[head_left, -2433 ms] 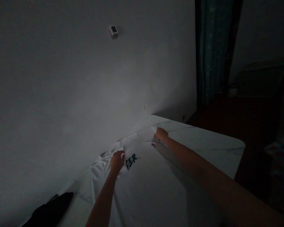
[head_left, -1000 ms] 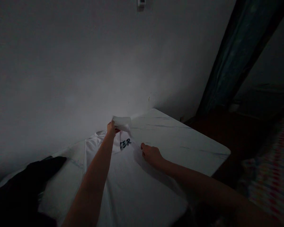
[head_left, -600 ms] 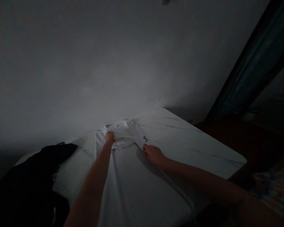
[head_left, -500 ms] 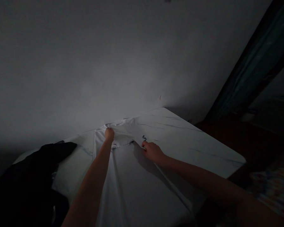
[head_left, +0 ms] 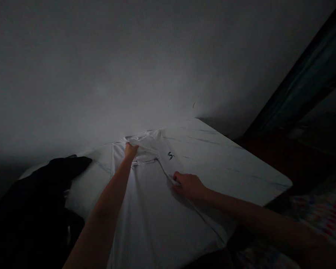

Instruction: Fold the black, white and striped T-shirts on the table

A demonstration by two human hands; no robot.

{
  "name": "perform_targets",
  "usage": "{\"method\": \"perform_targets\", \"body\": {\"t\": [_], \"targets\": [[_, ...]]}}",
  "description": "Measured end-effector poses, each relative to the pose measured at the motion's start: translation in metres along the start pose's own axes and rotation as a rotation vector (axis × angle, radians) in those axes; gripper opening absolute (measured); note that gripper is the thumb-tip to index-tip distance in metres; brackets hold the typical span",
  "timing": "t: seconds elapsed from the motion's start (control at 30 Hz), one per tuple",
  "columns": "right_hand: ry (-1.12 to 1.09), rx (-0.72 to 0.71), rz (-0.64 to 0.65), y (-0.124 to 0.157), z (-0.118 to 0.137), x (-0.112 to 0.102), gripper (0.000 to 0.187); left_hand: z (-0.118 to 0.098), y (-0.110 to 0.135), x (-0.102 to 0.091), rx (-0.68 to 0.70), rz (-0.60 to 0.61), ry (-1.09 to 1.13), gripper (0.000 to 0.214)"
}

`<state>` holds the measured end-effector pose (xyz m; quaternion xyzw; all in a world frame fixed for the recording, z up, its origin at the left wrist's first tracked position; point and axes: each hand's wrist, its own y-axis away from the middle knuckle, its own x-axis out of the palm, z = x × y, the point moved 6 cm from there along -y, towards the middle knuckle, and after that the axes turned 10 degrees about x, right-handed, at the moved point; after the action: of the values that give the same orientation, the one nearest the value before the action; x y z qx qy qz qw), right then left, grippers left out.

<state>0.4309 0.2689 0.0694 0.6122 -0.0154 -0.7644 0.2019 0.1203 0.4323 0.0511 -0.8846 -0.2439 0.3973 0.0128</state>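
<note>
A white T-shirt (head_left: pixel 154 209) lies spread on a white marbled table (head_left: pixel 226 164) in dim light, its collar toward the wall. A small dark letter print (head_left: pixel 170 155) shows near the right shoulder. My left hand (head_left: pixel 130 150) is closed on the fabric at the collar. My right hand (head_left: pixel 189 185) presses, fingers curled, on the shirt's right folded edge below the print.
A dark garment (head_left: pixel 36 194) is heaped on the table's left side. A plain wall (head_left: pixel 128 67) rises right behind the table. A dark curtain (head_left: pixel 305 86) hangs at the right, and patterned cloth (head_left: pixel 324 224) shows at the lower right.
My left hand laid the lifted sleeve flap down and now grips the collar. My right hand slid down the shirt's right edge toward me. The camera tilted.
</note>
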Motion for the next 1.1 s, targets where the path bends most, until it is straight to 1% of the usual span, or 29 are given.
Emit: {"method": "perform_targets", "body": {"t": [0.1, 0.2, 0.33, 0.4, 0.47, 0.53, 0.6, 0.63, 0.67, 0.7, 0.77, 0.8, 0.83, 0.87, 0.9, 0.97, 1.03, 1.1], "targets": [[0.122, 0.001, 0.066, 0.02, -0.013, 0.0, 0.04, -0.006, 0.003, -0.003, 0.011, 0.015, -0.048, 0.051], [0.223, -0.001, 0.141, 0.04, -0.026, -0.002, 0.046, -0.01, 0.008, -0.005, 0.021, 0.042, -0.09, 0.052], [0.289, -0.02, 0.197, 0.073, -0.043, -0.011, 0.041, -0.013, 0.015, -0.004, 0.021, 0.092, -0.133, 0.053], [0.24, -0.039, 0.183, 0.09, -0.048, -0.014, 0.039, -0.016, 0.02, -0.004, 0.035, 0.102, -0.144, 0.058], [0.142, -0.06, 0.144, 0.106, -0.051, -0.012, 0.035, -0.022, 0.029, -0.007, 0.058, 0.091, -0.155, 0.065], [0.041, -0.116, 0.052, 0.121, -0.048, -0.005, 0.033, -0.036, 0.048, -0.015, 0.145, 0.026, -0.2, 0.073], [-0.03, -0.225, -0.098, 0.135, -0.041, 0.004, 0.034, -0.057, 0.08, -0.024, 0.325, -0.023, -0.259, 0.075], [-0.05, -0.293, -0.187, 0.142, -0.036, 0.01, 0.033, -0.07, 0.102, -0.026, 0.462, 0.014, -0.271, 0.072], [-0.065, -0.36, -0.278, 0.149, -0.03, 0.015, 0.031, -0.084, 0.13, -0.025, 0.63, 0.115, -0.262, 0.067], [-0.078, -0.421, -0.368, 0.156, -0.025, 0.02, 0.027, -0.097, 0.163, -0.02, 0.813, 0.274, -0.229, 0.062], [-0.117, -0.523, -0.537, 0.167, -0.016, 0.029, 0.02, -0.117, 0.243, -0.013, 1.177, 0.647, -0.124, 0.052], [-0.146, -0.567, -0.607, 0.172, -0.013, 0.033, 0.018, -0.122, 0.28, -0.012, 1.306, 0.773, -0.076, 0.048], [-0.18, -0.609, -0.663, 0.177, -0.01, 0.036, 0.018, -0.125, 0.312, -0.011, 1.395, 0.844, -0.041, 0.045], [-0.218, -0.647, -0.71, 0.181, -0.009, 0.039, 0.017, -0.128, 0.337, -0.01, 1.45, 0.863, -0.022, 0.041], [-0.252, -0.678, -0.749, 0.185, -0.009, 0.042, 0.017, -0.13, 0.357, -0.008, 1.48, 0.846, -0.02, 0.037], [-0.306, -0.689, -0.829, 0.19, -0.017, 0.048, 0.017, -0.132, 0.383, -0.001, 1.51, 0.772, -0.059, 0.027], [-0.342, -0.611, -0.899, 0.191, -0.033, 0.052, 0.019, -0.134, 0.394, 0.003, 1.522, 0.689, -0.119, 0.018], [-0.343, -0.494, -0.903, 0.187, -0.054, 0.056, 0.022, -0.137, 0.397, 0.003, 1.538, 0.616, -0.161, 0.016]]}}
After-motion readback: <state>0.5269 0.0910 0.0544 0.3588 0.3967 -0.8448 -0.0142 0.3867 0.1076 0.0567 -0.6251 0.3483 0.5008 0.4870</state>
